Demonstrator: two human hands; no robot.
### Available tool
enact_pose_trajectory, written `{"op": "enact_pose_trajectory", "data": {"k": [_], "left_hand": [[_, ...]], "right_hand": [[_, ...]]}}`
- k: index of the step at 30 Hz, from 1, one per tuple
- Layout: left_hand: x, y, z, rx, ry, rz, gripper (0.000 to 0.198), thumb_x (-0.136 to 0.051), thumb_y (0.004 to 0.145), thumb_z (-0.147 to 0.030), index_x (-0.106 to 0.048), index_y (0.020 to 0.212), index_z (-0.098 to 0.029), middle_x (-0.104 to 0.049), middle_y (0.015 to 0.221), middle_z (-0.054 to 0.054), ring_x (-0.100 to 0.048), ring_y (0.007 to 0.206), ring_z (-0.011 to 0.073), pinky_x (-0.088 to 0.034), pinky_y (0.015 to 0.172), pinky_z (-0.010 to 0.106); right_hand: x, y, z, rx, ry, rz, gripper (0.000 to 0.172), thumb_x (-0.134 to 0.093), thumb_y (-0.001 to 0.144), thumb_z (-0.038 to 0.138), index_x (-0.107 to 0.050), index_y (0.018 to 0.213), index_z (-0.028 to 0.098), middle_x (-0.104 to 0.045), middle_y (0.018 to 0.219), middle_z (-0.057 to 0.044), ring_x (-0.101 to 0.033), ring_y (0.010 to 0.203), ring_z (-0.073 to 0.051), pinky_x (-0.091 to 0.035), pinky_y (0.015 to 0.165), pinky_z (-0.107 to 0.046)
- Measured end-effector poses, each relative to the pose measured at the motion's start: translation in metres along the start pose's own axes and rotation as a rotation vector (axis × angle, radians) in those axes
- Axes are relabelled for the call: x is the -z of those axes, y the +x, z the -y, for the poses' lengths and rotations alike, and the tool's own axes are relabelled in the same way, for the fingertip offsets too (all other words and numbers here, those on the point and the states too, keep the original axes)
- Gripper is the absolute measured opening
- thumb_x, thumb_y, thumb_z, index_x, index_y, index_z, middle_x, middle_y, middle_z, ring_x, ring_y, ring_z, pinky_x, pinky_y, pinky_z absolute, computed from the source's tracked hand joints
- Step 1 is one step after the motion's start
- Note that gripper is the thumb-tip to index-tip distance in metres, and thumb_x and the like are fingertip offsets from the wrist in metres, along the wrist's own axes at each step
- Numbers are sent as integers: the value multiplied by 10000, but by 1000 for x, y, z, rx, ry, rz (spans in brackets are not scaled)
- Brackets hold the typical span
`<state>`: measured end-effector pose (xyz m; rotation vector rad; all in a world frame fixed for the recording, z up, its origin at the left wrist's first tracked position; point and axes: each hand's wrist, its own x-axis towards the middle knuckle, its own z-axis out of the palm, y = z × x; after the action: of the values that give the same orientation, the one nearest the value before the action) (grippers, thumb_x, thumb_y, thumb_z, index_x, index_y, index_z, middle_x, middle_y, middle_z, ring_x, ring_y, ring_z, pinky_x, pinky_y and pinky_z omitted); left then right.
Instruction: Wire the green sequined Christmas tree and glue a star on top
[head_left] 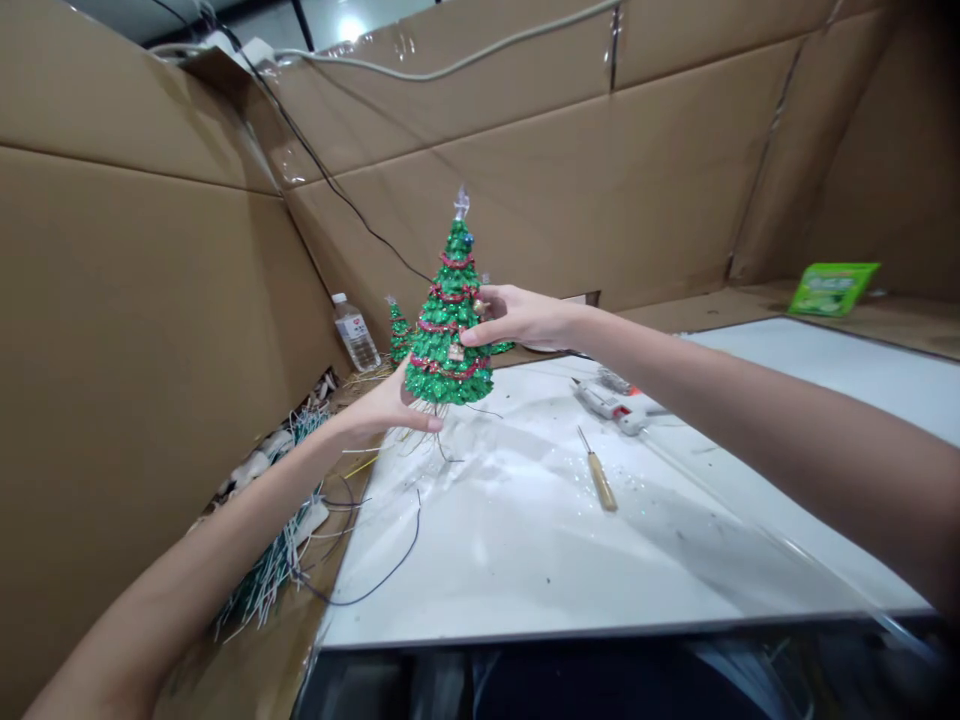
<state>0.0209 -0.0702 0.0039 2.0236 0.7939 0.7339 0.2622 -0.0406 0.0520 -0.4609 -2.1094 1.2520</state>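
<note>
A small green Christmas tree with red garlands and a clear star on top is held up above the white table. My left hand grips it from underneath, at the base, with fingers curled round the bottom. My right hand pinches the tree's right side about halfway up, by a small ornament. Thin wires hang from under the tree.
A glue gun and a wooden-handled awl lie on the table. Two other small trees and a water bottle stand at the back left. Wire bundles lie left. Cardboard walls surround; a green packet sits far right.
</note>
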Motion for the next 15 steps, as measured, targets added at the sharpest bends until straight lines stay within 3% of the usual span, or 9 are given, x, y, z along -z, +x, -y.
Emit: {"op": "enact_pose_trajectory", "data": {"k": [2,6,10,12,15], "left_hand": [[-7,2,7,40,-10,-4,926,-821,580,-267,-397,1402,-224,-444,1446,124,-361,1373,331,-251,1152,513],[-17,8,22,75,-30,-2,619,-792,621,-260,-577,1198,-191,-597,1276,116,-480,1282,306,-354,1086,481],[-14,17,29,93,52,107,291,-735,692,-288,-665,941,-156,-710,929,107,-646,1015,302,-505,865,452],[-9,21,30,98,99,97,264,-757,658,-260,-683,889,-157,-709,844,97,-659,923,300,-518,811,453],[2,26,32,38,150,27,411,-798,548,-159,-694,943,-189,-691,1018,88,-550,1146,323,-434,991,453]], "right_hand": [[-1,0,-2,17,38,12,634,-749,716,317,-521,1298,206,-531,1361,-60,-519,1225,-251,-473,1031,-359],[-1,-2,-4,23,48,14,641,-745,717,315,-516,1307,213,-522,1374,-54,-515,1230,-251,-482,1022,-339],[2,-3,-5,29,9,31,641,-737,726,325,-507,1313,208,-534,1360,-56,-522,1222,-254,-490,1009,-344],[4,-5,-8,29,-9,47,634,-736,726,330,-512,1307,211,-554,1336,-53,-530,1212,-257,-492,1005,-355],[4,-8,-12,5,-18,65,635,-742,711,334,-525,1294,207,-590,1285,-50,-542,1196,-258,-487,1007,-364]]}}
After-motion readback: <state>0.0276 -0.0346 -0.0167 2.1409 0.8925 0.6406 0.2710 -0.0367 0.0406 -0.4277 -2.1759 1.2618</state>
